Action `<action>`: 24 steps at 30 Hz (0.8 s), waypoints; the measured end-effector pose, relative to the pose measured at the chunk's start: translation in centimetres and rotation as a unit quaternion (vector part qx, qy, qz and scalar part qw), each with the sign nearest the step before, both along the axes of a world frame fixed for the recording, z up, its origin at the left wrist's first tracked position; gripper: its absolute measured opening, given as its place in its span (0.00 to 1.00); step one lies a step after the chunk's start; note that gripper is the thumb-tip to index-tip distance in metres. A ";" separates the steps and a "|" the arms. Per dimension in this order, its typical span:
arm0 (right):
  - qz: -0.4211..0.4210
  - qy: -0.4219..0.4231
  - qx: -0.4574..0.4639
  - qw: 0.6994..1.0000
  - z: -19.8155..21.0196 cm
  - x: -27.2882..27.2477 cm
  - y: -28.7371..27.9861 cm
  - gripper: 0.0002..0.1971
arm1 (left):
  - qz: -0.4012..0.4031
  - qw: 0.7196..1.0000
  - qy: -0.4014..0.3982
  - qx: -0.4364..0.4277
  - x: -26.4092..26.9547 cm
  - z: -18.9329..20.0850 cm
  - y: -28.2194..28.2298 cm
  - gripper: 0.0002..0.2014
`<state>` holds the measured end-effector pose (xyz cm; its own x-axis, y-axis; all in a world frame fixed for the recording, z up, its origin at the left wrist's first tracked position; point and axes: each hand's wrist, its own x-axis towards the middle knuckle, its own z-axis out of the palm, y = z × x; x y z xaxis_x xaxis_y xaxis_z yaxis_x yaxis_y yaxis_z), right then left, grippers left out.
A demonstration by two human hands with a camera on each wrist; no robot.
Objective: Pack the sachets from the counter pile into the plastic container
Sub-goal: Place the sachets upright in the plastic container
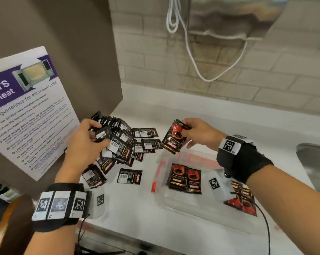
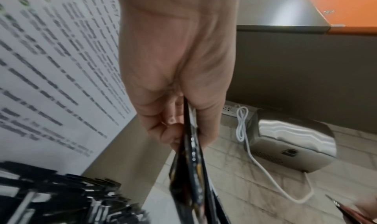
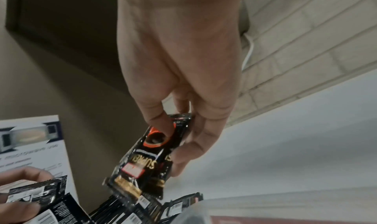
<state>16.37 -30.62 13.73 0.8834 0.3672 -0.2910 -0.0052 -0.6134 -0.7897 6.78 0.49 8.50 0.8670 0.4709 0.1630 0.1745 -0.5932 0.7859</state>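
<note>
A: Left hand [image 1: 85, 142]?
B: Over the pile [image 1: 126, 142], pinching a sachet [image 1: 103, 134] edge-on between thumb and fingers [image 2: 206, 114], barcode side up.

A: Right hand [image 1: 201, 133]?
B: Raised above the far rim of the container [image 1: 161, 197], gripping a second sachet [image 1: 174, 138] by its top corner, thumb on the printed face, fingers behind. Hanging tilted, red cup picture toward the head camera. Possibly two sachets together there; hard to tell from the right wrist view.

A: Inside the container?
B: Two sachets [image 1: 185, 178] flat, side by side, face up, touching. More sachets [image 1: 242, 198] at the container's right end, partly hidden by the right wrist; cannot tell whether inside or beside it.

A: Pile itself?
B: Fanned out on the white counter [image 1: 137, 218], left of the container, mostly backs up. One loose sachet [image 1: 129, 176] lying apart, between pile and container.

A: Surroundings?
B: Microwave notice [image 1: 26, 111] leaning on the brown panel at left. Steel dispenser [image 1: 225, 17] on the tiled wall, white cable [image 1: 192, 57] looping beneath. Sink [image 1: 315, 162] edge at far right.
</note>
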 end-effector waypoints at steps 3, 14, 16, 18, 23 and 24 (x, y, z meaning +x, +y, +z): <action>-0.029 0.024 0.007 0.999 -0.1 -1.0 -3.2 0.10 | -0.035 0.999 -0.006 -0.020 1.2 0.1 -1.6 0.23; -0.048 0.161 -0.137 0.976 -4.5 -5.3 -9.0 0.02 | -0.114 0.992 -0.022 -0.052 4.0 0.2 -6.0 0.25; -0.078 0.188 -0.135 0.970 -5.3 -5.8 -8.9 0.04 | -0.119 0.992 -0.028 -0.044 4.3 0.1 -6.8 0.25; -0.122 0.217 -0.118 0.961 -5.9 -6.0 -8.8 0.09 | -0.126 0.990 -0.030 -0.047 4.6 -0.2 -7.2 0.24; -0.194 0.242 -0.072 0.948 -7.8 -5.6 -8.3 0.14 | -0.142 0.987 -0.012 -0.081 5.0 -1.7 -7.8 0.25; -0.204 0.240 -0.070 0.947 -8.1 -5.3 -8.2 0.13 | -0.142 0.986 -0.016 -0.088 5.1 -2.1 -7.9 0.25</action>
